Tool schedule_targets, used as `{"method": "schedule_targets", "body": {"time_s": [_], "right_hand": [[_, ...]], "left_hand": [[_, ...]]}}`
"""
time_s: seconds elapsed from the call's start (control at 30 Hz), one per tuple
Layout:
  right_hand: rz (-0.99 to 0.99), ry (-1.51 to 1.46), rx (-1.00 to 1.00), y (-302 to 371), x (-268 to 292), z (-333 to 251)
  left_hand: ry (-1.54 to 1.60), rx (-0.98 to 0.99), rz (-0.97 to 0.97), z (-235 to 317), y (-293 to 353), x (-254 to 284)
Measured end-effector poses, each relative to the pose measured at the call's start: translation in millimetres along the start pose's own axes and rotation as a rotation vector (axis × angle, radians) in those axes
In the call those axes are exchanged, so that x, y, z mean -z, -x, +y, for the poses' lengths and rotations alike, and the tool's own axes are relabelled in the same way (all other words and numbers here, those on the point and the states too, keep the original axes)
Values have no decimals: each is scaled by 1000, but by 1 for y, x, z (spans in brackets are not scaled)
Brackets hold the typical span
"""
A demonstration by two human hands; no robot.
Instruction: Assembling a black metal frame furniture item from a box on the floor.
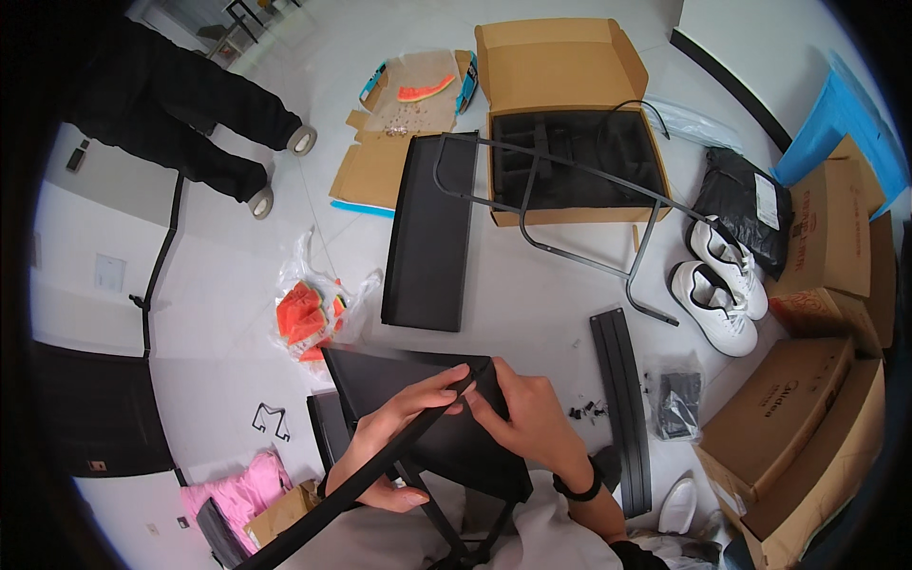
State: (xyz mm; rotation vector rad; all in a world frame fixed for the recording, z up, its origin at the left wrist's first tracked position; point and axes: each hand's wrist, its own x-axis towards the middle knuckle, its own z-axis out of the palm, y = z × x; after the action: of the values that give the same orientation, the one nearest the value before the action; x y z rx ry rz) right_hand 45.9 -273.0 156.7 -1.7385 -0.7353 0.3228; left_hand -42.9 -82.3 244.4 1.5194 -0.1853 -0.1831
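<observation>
A black metal shelf panel (366, 375) stands tilted in front of my body. A long black metal bar (332, 499) runs from the lower left up to the panel's top corner. My left hand (385, 442) is closed round the bar near its upper end, the thumb below it. My right hand (532, 427), with a black wristband, pinches that same corner, thumb and forefinger beside the bar's end. Anything small between those fingertips is hidden. More dark bars (437, 518) cross below the panel, in my lap.
Ahead lie a long black tray (432, 237), a bent metal frame (560, 252) and an open cardboard box (560, 62). Small black fasteners (589, 411) and black strips (622, 408) lie right, near white shoes (712, 309) and cartons (784, 418). Watermelon pieces (302, 313) and a person's legs (204, 109) are left.
</observation>
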Motion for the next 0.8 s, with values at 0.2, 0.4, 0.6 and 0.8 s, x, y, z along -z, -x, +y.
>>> {"method": "schedule_targets", "body": {"time_s": [0.2, 0.4, 0.6, 0.8], "right_hand": [[24, -49, 5, 1, -2, 2], [16, -70, -46, 3, -3, 7], [30, -57, -14, 3, -6, 10], [27, -55, -20, 3, -5, 10]], "left_hand": [[-44, 31, 22, 2, 2, -1], [-68, 24, 6, -2, -1, 3], [-180, -4, 34, -4, 0, 0], [-156, -28, 45, -3, 0, 2]]}}
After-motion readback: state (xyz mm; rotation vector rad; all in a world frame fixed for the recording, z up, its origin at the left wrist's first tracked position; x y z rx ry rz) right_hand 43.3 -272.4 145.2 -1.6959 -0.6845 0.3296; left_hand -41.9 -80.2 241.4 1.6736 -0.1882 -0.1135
